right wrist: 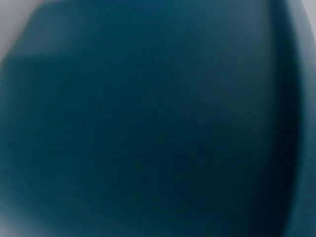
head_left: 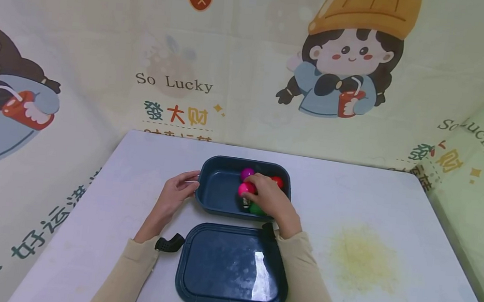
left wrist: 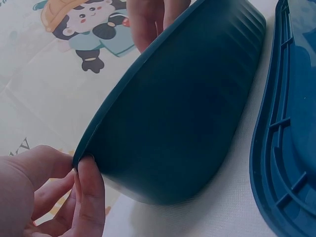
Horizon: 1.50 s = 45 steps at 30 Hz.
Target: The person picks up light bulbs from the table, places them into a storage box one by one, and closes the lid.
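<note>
A dark blue plastic box [head_left: 221,188] stands on the table with several colored balls in its right half. At its left end my left hand [head_left: 179,186] pinches the rim; the left wrist view shows the thumb and a finger [left wrist: 90,197] at the rim's corner. My right hand [head_left: 270,195] reaches inside the box and holds a bright pink ball [head_left: 245,189] between thumb and fingers. Around it lie a purple ball [head_left: 247,173], a red ball [head_left: 278,181] and a green ball [head_left: 257,209], partly hidden by that hand. A small black piece with white marks [head_left: 246,203] shows below the pink ball.
In front of the box lies a dark blue lid [head_left: 222,266], flat on the white table [head_left: 133,276]. A yellowish stain [head_left: 363,260] marks the tabletop at the right. Printed cloth [head_left: 250,64] hangs behind and beside the table. Blurred blue box wall [right wrist: 148,118] fills the right wrist view.
</note>
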Tool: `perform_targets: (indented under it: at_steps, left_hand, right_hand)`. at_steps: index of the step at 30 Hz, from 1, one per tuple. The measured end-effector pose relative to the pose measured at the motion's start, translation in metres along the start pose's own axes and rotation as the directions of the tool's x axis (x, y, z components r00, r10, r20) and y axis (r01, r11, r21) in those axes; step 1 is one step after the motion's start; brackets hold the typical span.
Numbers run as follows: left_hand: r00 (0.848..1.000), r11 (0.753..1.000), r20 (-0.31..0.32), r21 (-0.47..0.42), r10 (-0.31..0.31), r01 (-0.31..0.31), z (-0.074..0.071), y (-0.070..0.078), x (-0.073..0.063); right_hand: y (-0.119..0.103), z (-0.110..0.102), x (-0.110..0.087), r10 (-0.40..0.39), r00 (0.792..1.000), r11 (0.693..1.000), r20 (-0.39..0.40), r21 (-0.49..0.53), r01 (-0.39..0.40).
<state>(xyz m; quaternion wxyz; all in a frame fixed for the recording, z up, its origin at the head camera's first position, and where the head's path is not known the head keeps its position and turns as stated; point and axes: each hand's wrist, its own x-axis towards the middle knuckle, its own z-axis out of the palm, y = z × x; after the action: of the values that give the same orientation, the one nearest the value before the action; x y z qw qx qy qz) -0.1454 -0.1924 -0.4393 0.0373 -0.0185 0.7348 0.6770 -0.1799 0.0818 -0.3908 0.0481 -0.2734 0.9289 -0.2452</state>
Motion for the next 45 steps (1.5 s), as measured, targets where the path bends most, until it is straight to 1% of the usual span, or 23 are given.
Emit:
perform_targets:
  at_steps: [8,15,23,28,31,45]
  left_hand:
    - [1.000,1.000,0.006,-0.002,0.003,-0.003,0.000,-0.001,0.001]
    - [1.000,1.000,0.002,0.004,0.001,-0.001,0.000,-0.001,0.001]
    - [1.000,1.000,-0.004,0.007,-0.011,0.011,0.000,0.000,0.000]
    - [1.000,1.000,0.001,0.015,-0.001,0.001,0.000,-0.001,0.000]
    - [1.000,1.000,0.007,0.015,0.003,-0.003,0.000,-0.001,0.000]
    - [1.000,1.000,0.000,0.009,-0.007,0.007,0.001,0.000,0.000]
  right_hand:
    - [-0.003,0.008,0.004,0.037,0.999,0.999,0.021,-0.025,-0.037]
    - [-0.001,0.016,0.005,0.017,1.000,0.997,0.010,-0.077,-0.016]
    - [-0.004,0.018,0.007,-0.006,1.000,0.994,0.002,-0.107,0.007]
    - [-0.005,0.019,0.006,0.000,1.000,0.994,0.004,-0.108,0.000]
    - [-0.005,0.018,0.006,0.001,1.000,0.993,0.001,-0.114,-0.001]
    - [-0.009,0.013,-0.001,-0.021,1.000,0.990,-0.005,-0.136,0.021]
